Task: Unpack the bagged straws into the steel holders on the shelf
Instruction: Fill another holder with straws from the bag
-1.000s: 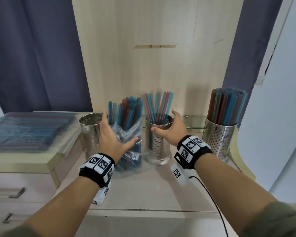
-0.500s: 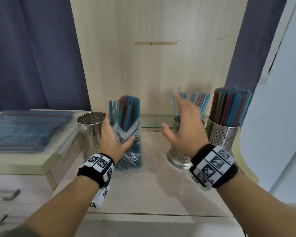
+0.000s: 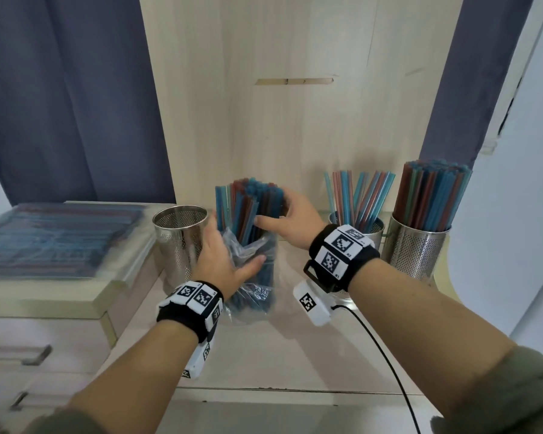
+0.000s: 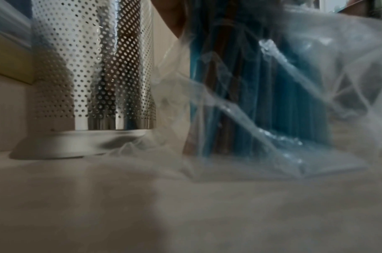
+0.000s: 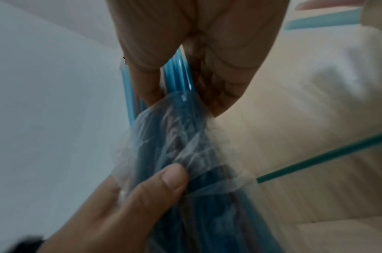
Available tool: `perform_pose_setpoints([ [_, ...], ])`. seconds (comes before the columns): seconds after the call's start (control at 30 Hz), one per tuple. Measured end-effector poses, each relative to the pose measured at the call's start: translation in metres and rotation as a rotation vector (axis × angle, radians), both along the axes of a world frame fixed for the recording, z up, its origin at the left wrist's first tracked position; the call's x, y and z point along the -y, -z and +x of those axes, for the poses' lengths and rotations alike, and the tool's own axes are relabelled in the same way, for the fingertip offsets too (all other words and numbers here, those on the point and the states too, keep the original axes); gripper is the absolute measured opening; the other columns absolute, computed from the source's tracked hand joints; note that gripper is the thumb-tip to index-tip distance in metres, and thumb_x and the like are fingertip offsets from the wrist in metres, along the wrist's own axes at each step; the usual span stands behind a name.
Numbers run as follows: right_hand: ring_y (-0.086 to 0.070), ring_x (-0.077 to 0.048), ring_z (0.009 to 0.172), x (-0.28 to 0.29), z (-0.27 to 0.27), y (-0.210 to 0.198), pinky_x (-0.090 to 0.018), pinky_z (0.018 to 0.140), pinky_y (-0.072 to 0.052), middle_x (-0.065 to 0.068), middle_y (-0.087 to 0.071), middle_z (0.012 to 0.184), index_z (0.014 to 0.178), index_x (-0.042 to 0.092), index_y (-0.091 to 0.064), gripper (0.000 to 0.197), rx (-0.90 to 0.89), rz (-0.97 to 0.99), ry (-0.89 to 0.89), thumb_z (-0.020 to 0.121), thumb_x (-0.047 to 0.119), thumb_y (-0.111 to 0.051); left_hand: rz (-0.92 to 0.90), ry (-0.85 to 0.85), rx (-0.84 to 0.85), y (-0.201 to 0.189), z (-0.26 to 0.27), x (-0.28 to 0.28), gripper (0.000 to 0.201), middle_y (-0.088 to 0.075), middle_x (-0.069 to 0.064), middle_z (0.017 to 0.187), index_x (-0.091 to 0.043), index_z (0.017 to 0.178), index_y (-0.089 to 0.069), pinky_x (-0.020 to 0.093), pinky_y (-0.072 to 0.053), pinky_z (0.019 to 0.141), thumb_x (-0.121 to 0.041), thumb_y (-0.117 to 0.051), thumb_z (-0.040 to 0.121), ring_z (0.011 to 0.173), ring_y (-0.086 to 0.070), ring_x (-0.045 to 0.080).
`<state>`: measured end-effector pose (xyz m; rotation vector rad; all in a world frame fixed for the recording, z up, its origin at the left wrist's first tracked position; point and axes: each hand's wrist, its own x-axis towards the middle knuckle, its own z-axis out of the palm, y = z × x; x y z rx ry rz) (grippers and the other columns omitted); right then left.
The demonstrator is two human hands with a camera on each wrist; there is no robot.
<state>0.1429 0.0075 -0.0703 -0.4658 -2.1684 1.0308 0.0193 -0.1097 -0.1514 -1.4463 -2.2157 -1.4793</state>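
A clear plastic bag of blue and red straws (image 3: pixel 251 277) stands upright on the shelf, the straws' tops (image 3: pixel 248 198) sticking out. My left hand (image 3: pixel 235 242) grips the bag round its middle; its thumb (image 5: pixel 164 179) presses the plastic. My right hand (image 3: pixel 271 208) pinches the straws (image 5: pixel 177 73) just above the bag's mouth. An empty perforated steel holder (image 3: pixel 181 236) (image 4: pixel 92 68) stands right beside the bag on its left. To the right stand a partly filled holder (image 3: pixel 375 233) and a full holder (image 3: pixel 417 249).
A stack of flat bagged straws (image 3: pixel 54 233) lies on the raised cabinet top at left, with drawers (image 3: pixel 16 352) below. A wooden back panel (image 3: pixel 295 120) closes the shelf behind. A black cable (image 3: pixel 386 355) runs from my right wrist.
My right hand slid the partly filled holder right, next to the full one, let go, then moved left and took hold of the bagged straws. The left hand stayed on the bag.
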Motion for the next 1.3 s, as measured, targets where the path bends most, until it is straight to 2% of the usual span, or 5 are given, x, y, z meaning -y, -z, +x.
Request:
perform_pose_setpoints([
  [0.3, -0.068, -0.014, 0.078, 0.011, -0.009, 0.003, -0.031, 0.070, -0.056, 0.001, -0.071, 0.087, 0.101, 0.012, -0.065, 0.023, -0.044, 0.060, 0.021, 0.082, 0.018, -0.076, 0.011, -0.002, 0.035, -0.002, -0.002, 0.001, 0.140, -0.023, 0.009, 0.155, -0.012, 0.153, 0.000, 0.032, -0.027, 0.113, -0.068, -0.076, 0.050, 0.142, -0.029, 0.024],
  [0.63, -0.069, -0.019, 0.089, 0.010, -0.016, -0.014, -0.036, 0.081, -0.058, -0.003, -0.071, 0.092, 0.106, 0.007, -0.066, 0.019, -0.107, -0.080, 0.082, 0.090, 0.015, -0.062, -0.004, -0.038, -0.019, -0.004, 0.002, 0.003, 0.134, -0.016, 0.013, 0.159, -0.005, 0.154, 0.000, 0.033, -0.023, 0.113, -0.060, -0.079, 0.060, 0.146, -0.022, 0.027],
  [0.83, -0.060, -0.017, 0.072, 0.009, -0.018, -0.026, -0.031, 0.064, -0.047, -0.002, -0.063, 0.082, 0.098, 0.009, -0.059, 0.015, -0.206, -0.129, 0.213, 0.090, 0.021, -0.062, -0.016, -0.058, -0.023, -0.005, 0.003, 0.002, 0.128, -0.015, 0.013, 0.159, -0.005, 0.154, 0.000, 0.030, -0.022, 0.112, -0.048, -0.084, 0.067, 0.146, -0.022, 0.027],
  [1.03, -0.067, -0.022, 0.076, 0.012, -0.016, -0.052, -0.035, 0.073, -0.054, -0.002, -0.068, 0.080, 0.100, 0.007, -0.056, 0.011, -0.321, -0.153, 0.244, 0.091, 0.014, -0.056, -0.041, -0.076, -0.033, -0.005, 0.003, 0.002, 0.125, -0.015, 0.013, 0.159, -0.003, 0.153, 0.000, 0.027, -0.019, 0.109, -0.048, -0.082, 0.069, 0.146, -0.021, 0.027],
  [1.3, -0.059, -0.020, 0.068, 0.010, -0.018, -0.076, -0.054, 0.078, -0.057, -0.001, -0.059, 0.071, 0.105, 0.010, -0.046, 0.016, -0.448, -0.177, 0.269, 0.092, 0.010, -0.054, -0.065, -0.070, -0.019, -0.006, 0.004, 0.003, 0.126, -0.009, 0.012, 0.162, -0.005, 0.154, 0.004, 0.022, -0.015, 0.105, -0.050, -0.079, 0.071, 0.147, -0.019, 0.025],
])
